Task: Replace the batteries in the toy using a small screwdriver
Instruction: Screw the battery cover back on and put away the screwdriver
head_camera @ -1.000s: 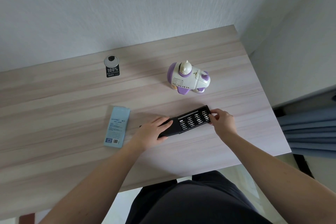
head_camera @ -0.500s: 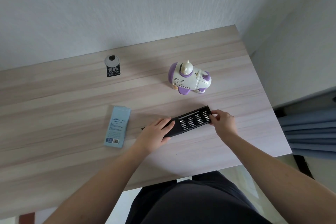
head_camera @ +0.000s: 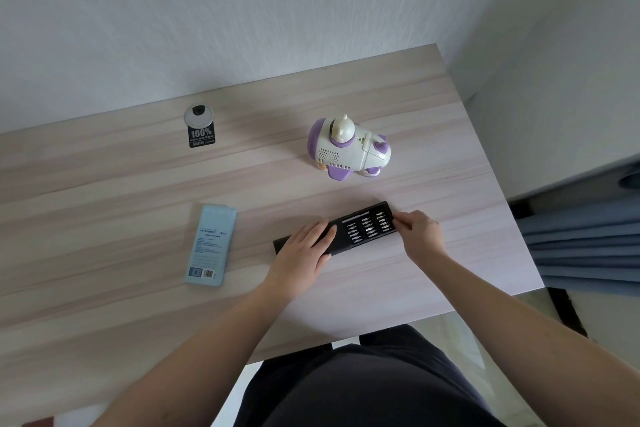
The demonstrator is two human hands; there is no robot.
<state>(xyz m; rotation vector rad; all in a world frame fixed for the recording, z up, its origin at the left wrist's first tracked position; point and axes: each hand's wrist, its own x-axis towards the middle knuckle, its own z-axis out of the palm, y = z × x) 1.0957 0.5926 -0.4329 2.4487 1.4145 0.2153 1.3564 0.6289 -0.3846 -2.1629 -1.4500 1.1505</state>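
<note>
A white and purple toy (head_camera: 348, 149) stands on the wooden table (head_camera: 104, 191), beyond my hands. A black screwdriver bit case (head_camera: 367, 227) lies in front of it, its inner tray with rows of silver bits slid out to the right. My left hand (head_camera: 306, 248) lies flat over the case's left part, pressing it down. My right hand (head_camera: 420, 234) pinches the right end of the tray with its fingertips. A light blue battery pack (head_camera: 211, 244) lies flat to the left of the case.
A round grey cable grommet (head_camera: 199, 114) with a black "100%" label (head_camera: 202, 137) sits near the back edge. The table's right edge meets a wall corner. Blue fabric (head_camera: 581, 239) lies beside the table on the right. My lap shows below the front edge.
The case sits slightly further right under my left hand, showing more of its left end. Both hands keep their hold.
</note>
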